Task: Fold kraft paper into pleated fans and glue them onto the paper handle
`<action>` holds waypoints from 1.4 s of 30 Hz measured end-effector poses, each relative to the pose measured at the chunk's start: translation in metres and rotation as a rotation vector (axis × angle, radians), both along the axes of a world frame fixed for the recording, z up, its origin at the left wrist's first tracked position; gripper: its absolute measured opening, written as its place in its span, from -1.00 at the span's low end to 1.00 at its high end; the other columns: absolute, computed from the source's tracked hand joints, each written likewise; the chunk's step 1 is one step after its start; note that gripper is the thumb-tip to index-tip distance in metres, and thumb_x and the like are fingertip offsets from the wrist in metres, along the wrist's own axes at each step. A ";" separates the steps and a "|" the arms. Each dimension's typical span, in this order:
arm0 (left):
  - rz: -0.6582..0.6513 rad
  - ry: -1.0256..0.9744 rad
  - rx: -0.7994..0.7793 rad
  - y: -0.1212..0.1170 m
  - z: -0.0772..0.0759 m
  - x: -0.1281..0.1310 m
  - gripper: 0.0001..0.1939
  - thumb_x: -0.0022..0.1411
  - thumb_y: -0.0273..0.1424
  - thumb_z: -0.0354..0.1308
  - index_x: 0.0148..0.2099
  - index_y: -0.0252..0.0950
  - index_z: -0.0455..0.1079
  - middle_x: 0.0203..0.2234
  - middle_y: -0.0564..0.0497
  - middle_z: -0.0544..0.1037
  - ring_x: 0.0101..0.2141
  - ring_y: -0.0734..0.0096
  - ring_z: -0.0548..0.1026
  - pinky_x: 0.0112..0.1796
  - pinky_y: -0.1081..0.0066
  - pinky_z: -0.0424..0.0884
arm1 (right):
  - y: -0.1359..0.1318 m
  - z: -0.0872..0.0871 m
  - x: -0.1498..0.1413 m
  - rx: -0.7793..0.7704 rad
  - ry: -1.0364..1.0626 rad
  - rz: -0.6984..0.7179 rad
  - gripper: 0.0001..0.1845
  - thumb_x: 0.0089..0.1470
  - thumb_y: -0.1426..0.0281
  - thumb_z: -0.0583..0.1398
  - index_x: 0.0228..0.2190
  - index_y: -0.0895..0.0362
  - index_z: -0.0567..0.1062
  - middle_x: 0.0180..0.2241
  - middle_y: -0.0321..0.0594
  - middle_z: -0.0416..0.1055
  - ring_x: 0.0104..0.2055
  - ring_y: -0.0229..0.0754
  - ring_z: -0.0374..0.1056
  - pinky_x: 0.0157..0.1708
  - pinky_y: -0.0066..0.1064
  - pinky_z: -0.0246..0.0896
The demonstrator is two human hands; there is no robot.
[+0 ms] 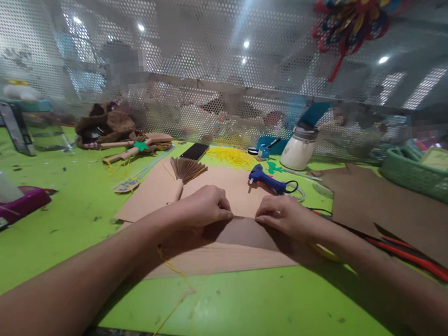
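My left hand (206,206) and my right hand (283,214) both pinch the far edge of a brown paper sheet (243,231), a short gap apart. The sheet is slightly raised and in shadow; a lighter strip of paper (217,261) shows at its near side. Beyond my hands lies a larger tan paper sheet (231,186). On it, by my left hand, is a pleated paper fan (186,170) with a rolled paper handle. A blue glue gun (267,179) lies just past my right hand. Loose yellow string (170,265) hangs near my left forearm.
A purple power strip (25,200), a phone (16,127) and a jar (48,129) stand at left. At right are brown cardboard (422,217), red-handled scissors (415,260) and a green basket (426,177). A white bottle (299,147) stands near the perforated screen (196,49).
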State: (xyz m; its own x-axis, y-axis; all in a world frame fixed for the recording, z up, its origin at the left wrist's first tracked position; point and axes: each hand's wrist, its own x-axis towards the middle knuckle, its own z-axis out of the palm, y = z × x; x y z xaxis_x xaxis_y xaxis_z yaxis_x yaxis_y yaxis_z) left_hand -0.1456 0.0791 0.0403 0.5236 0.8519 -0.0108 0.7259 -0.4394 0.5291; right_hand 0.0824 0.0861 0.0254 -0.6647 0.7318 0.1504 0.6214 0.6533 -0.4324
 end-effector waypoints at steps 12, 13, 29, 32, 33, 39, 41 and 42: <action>-0.086 -0.006 0.059 -0.001 -0.002 0.003 -0.82 0.09 -0.45 0.05 -0.33 -0.32 0.49 -0.42 0.03 0.49 -0.39 0.44 0.38 -0.36 0.50 0.24 | -0.005 -0.010 0.008 -0.174 0.183 -0.083 -0.87 0.04 0.40 0.20 -0.48 0.17 0.54 -0.45 -0.24 0.45 -0.37 -0.23 0.33 -0.35 -0.44 0.19; -0.090 -0.007 0.049 -0.001 -0.001 0.003 -0.82 0.10 -0.45 0.05 -0.32 -0.33 0.48 -0.41 0.03 0.49 -0.38 0.45 0.39 -0.36 0.50 0.25 | -0.005 -0.009 0.008 -0.175 0.188 -0.087 -0.87 0.04 0.41 0.21 -0.49 0.17 0.54 -0.46 -0.24 0.45 -0.38 -0.23 0.33 -0.36 -0.44 0.19; -0.168 0.083 0.186 0.010 -0.019 0.024 -0.80 0.12 -0.41 0.07 -0.29 -0.29 0.53 -0.42 0.00 0.53 -0.42 0.43 0.41 -0.39 0.48 0.26 | 0.002 -0.015 0.004 0.051 0.020 0.056 -0.88 0.10 0.44 0.18 -0.42 0.18 0.52 -0.44 -0.21 0.43 -0.39 -0.22 0.31 -0.39 -0.43 0.16; -0.162 0.080 0.217 0.009 -0.022 0.022 -0.81 0.11 -0.42 0.07 -0.31 -0.28 0.52 -0.44 0.01 0.53 -0.42 0.43 0.42 -0.37 0.48 0.27 | 0.002 -0.016 0.006 0.103 -0.006 0.073 -0.88 0.12 0.45 0.17 -0.40 0.17 0.52 -0.41 -0.21 0.41 -0.36 -0.21 0.31 -0.36 -0.43 0.17; -0.162 0.077 0.219 0.008 -0.022 0.021 -0.81 0.11 -0.42 0.07 -0.31 -0.28 0.52 -0.44 0.02 0.53 -0.42 0.43 0.42 -0.37 0.48 0.28 | 0.002 -0.017 0.006 0.113 -0.011 0.077 -0.88 0.12 0.46 0.16 -0.39 0.16 0.52 -0.41 -0.21 0.41 -0.35 -0.21 0.31 -0.34 -0.43 0.18; -0.157 0.075 0.233 0.006 -0.022 0.023 -0.79 0.12 -0.45 0.04 -0.29 -0.29 0.52 -0.43 -0.01 0.55 -0.39 0.41 0.43 -0.32 0.46 0.29 | 0.002 -0.020 0.004 0.148 -0.029 0.090 -0.85 0.13 0.49 0.14 -0.38 0.15 0.53 -0.38 -0.20 0.42 -0.33 -0.20 0.31 -0.32 -0.42 0.18; -0.147 0.084 0.229 0.006 -0.021 0.025 -0.79 0.11 -0.45 0.04 -0.31 -0.30 0.52 -0.43 -0.03 0.55 -0.40 0.39 0.43 -0.32 0.44 0.29 | 0.001 -0.019 0.003 0.155 -0.029 0.076 -0.87 0.12 0.49 0.15 -0.37 0.15 0.53 -0.39 -0.20 0.42 -0.34 -0.20 0.31 -0.33 -0.43 0.17; -0.142 0.086 0.226 0.006 -0.020 0.026 -0.79 0.10 -0.45 0.04 -0.31 -0.30 0.51 -0.44 -0.03 0.55 -0.40 0.38 0.43 -0.33 0.43 0.29 | 0.001 -0.018 0.002 0.154 -0.027 0.070 -0.87 0.11 0.49 0.16 -0.38 0.15 0.53 -0.39 -0.21 0.42 -0.34 -0.21 0.31 -0.34 -0.43 0.17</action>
